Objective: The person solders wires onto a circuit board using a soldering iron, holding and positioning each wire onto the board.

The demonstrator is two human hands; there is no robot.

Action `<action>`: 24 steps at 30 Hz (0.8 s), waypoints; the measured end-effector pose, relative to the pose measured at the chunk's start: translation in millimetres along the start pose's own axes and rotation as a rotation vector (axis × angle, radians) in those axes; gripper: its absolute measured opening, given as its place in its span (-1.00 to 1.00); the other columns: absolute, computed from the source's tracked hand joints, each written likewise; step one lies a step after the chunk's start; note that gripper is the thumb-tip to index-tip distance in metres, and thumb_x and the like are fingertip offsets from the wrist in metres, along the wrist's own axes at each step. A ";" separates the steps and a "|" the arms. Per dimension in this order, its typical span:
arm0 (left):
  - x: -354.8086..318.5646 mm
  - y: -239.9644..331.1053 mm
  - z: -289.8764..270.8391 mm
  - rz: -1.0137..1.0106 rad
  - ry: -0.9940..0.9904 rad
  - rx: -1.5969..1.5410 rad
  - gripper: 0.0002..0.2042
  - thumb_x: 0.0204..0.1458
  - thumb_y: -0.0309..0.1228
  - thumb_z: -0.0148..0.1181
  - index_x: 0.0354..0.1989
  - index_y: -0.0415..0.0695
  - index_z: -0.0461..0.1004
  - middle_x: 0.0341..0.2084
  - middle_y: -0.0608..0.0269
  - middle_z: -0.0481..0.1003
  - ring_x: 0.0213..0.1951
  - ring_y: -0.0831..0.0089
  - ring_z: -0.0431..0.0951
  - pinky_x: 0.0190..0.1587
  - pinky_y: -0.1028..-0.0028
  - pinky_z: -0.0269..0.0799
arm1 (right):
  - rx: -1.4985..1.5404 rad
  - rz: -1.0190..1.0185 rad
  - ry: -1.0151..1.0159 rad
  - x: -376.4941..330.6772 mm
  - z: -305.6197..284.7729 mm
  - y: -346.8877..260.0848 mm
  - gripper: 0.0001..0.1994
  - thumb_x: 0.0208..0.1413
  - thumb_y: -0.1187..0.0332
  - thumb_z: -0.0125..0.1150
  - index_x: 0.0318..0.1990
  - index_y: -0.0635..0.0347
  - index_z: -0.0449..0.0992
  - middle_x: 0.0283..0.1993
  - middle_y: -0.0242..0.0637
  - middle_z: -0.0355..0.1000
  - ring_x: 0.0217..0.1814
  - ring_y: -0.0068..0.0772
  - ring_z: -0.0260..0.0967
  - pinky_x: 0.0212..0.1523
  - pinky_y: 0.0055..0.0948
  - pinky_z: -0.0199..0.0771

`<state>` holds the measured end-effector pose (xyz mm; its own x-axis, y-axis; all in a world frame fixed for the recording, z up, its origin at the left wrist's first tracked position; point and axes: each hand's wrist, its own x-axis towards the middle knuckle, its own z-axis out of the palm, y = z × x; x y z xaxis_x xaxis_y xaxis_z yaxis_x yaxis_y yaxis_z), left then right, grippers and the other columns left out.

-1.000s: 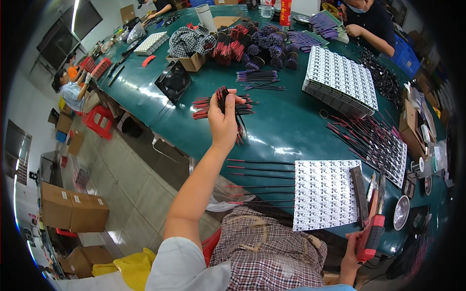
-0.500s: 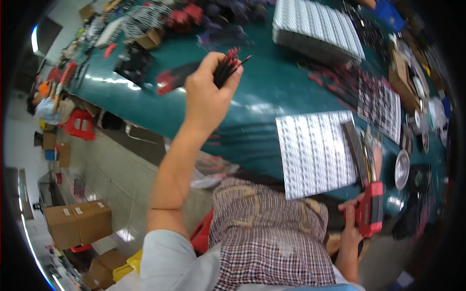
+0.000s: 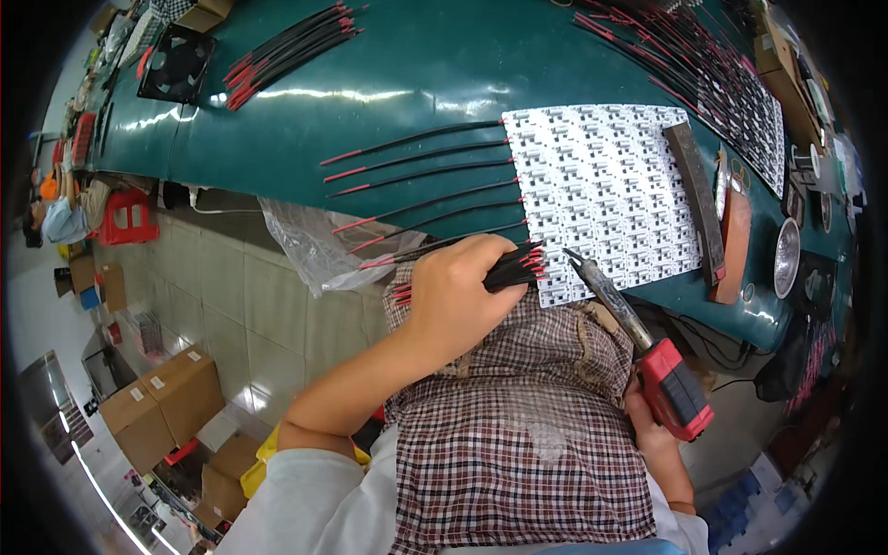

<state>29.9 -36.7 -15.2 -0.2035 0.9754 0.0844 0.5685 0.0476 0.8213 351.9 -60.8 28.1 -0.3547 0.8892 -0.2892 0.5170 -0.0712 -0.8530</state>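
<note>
My left hand is closed round a bundle of black wires with red ends, at the near left corner of a white circuit board panel. Rows of small dark parts cover the panel. Several black wires stretch leftward from its left edge, their tips at the edge. In my right hand is a soldering iron with a red and black gun-shaped handle. Its tip is over the panel's near left part, just right of the bundle; whether it touches cannot be seen.
A dark bar lies along the panel's right edge, with a brown block and a metal bowl beyond. Farther back on the green table lie another wire bundle and a black fan. A plastic bag hangs at the front edge.
My left hand has come down and right with the wire bundle, from above the table to the panel's corner. The soldering iron has swung left, its tip now over the panel.
</note>
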 end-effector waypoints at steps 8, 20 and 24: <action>-3.6 -5.6 5.9 -0.020 0.078 0.034 -0.76 -0.22 -0.45 0.50 -0.41 -0.25 0.56 -0.54 0.15 0.57 -0.52 0.29 0.59 -0.46 0.41 0.42 | -0.078 -0.182 -0.004 25.5 16.4 -17.9 -0.70 -0.24 0.54 0.36 -0.25 0.34 0.54 -0.38 -0.12 0.41 -0.44 -0.12 0.37 -0.40 -0.29 0.37; -5.5 -5.2 3.2 -0.047 0.034 0.021 -0.73 -0.29 -0.45 0.45 -0.38 -0.22 0.54 -0.48 0.09 0.56 -0.44 0.10 0.59 -0.40 0.27 0.47 | -0.164 -0.259 -0.032 34.8 20.5 -17.9 -0.74 -0.24 0.56 0.34 -0.28 0.33 0.54 -0.43 -0.15 0.39 -0.47 -0.12 0.35 -0.41 -0.29 0.37; -5.4 -5.4 6.0 -0.035 0.061 0.018 -0.77 -0.27 -0.47 0.45 -0.42 -0.24 0.54 -0.52 0.11 0.55 -0.48 0.17 0.58 -0.43 0.33 0.44 | -0.158 -0.252 -0.022 35.0 21.3 -18.7 -0.75 -0.21 0.52 0.34 -0.27 0.32 0.55 -0.43 -0.15 0.39 -0.48 -0.12 0.34 -0.43 -0.29 0.36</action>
<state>32.7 -40.9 -23.5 -0.2718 0.9581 0.0905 0.5741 0.0860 0.8143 313.2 -37.9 24.7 -0.5031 0.8598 -0.0874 0.5248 0.2236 -0.8213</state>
